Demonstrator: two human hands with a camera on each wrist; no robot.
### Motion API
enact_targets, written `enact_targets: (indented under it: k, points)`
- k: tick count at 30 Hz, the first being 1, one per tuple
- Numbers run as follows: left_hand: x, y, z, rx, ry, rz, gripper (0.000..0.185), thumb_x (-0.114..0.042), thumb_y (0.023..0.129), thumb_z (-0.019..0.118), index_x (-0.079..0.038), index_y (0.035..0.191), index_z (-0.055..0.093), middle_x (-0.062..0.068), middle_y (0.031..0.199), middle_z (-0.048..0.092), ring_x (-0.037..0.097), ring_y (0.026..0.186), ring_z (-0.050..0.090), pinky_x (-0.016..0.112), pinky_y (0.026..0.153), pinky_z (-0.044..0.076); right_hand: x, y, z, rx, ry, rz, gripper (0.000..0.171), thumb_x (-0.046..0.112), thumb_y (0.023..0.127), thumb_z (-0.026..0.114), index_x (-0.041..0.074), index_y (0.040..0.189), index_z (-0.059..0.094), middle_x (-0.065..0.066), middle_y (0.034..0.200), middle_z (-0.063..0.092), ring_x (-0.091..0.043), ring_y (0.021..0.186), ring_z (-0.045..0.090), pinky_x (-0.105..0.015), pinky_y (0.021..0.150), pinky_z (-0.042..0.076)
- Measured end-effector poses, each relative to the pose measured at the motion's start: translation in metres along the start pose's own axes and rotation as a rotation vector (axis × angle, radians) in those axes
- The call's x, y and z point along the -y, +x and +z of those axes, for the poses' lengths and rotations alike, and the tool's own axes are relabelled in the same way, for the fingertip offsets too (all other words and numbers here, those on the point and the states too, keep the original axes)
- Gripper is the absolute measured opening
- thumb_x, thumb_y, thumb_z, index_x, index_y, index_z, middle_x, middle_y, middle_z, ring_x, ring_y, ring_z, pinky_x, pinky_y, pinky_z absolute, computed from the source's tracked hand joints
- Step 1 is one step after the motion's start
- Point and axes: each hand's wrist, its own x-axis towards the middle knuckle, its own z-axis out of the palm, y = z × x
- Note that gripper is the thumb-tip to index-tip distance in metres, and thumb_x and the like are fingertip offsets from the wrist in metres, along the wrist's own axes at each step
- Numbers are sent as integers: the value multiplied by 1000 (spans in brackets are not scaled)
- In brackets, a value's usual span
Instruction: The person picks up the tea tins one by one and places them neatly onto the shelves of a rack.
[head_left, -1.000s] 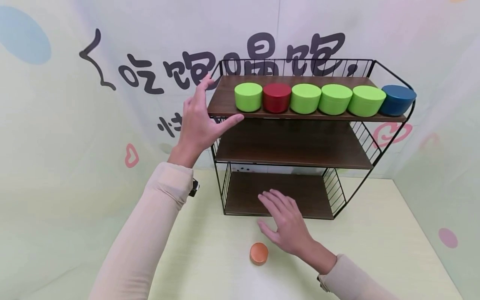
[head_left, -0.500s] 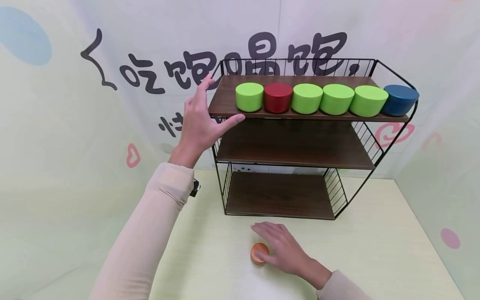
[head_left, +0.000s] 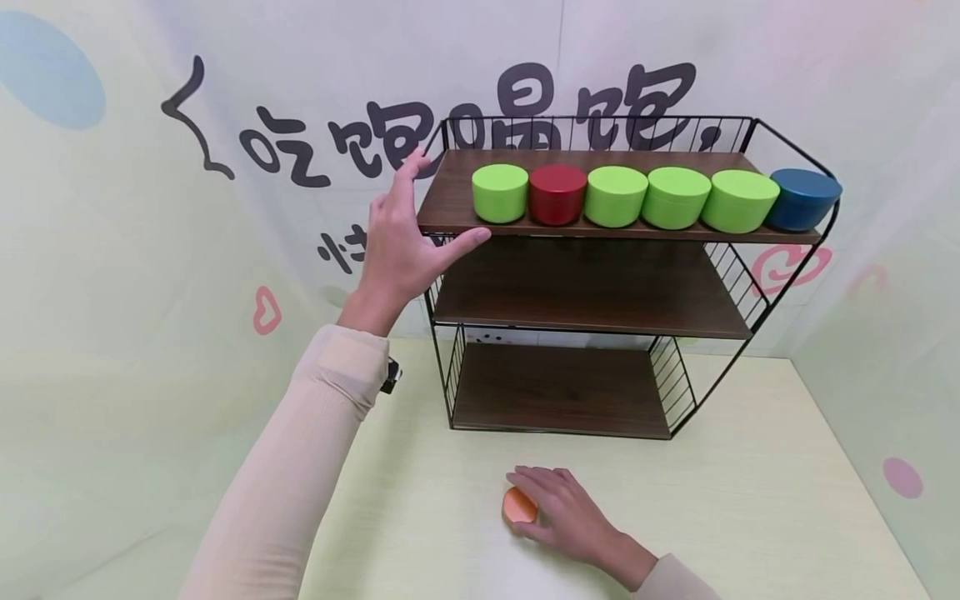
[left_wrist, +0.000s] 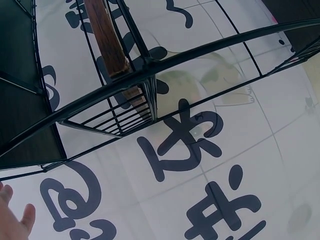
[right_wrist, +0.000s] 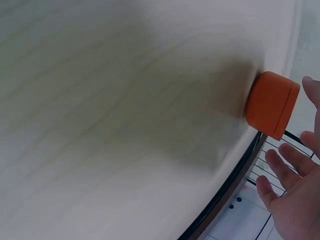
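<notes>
My left hand is at the left end of the top shelf of a black wire rack, fingers up beside the corner and thumb stretched across its front edge. In the left wrist view, only some fingertips show at the lower left. On the table, my right hand is around the right side of a small round orange tin, thumb on the near side and fingers on the far side. The right wrist view shows the orange tin standing on the table, with spread fingers and thumb around its top.
Along the top shelf stand several green tins, a red tin and, at the right end, a blue tin. Below are a middle shelf and a bottom shelf. A printed cloth hangs behind.
My right hand has come down and toward me, from in front of the bottom shelf to the orange tin. My left hand stays at the shelf corner.
</notes>
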Motion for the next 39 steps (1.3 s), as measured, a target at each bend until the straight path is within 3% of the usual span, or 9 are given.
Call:
enact_targets:
  k: [10,23,32,39]
  points:
    - [0,0,1,1,2,-3,103,-60,75,80,-9,152,33,-1,157,38,12,139,39,39,113,25,-3,-3,8,-37,2,-10,49,35,74,85,13,115,71,3,110,72,-16,102,66,-36,85,49]
    - [0,1,0,-4,0,2,103,-59,75,80,-8,151,34,1,155,41,11,138,39,40,113,25,-7,-1,9,10,64,32,46,36,74,86,14,112,73,3,108,73,-15,98,67,-36,83,50]
    - [0,0,0,6,3,-6,104,-60,75,79,-8,152,33,1,155,40,13,138,40,40,114,24,-3,-1,9,-5,-1,-14,44,31,75,85,12,113,73,0,110,73,-16,97,69,-34,80,51]
    - [-1,0,-1,10,3,-11,105,-61,74,79,-9,152,33,1,156,39,15,138,39,41,114,24,-3,0,2,52,-70,-45,47,34,77,84,11,115,72,-1,111,73,-17,99,67,-35,83,50]
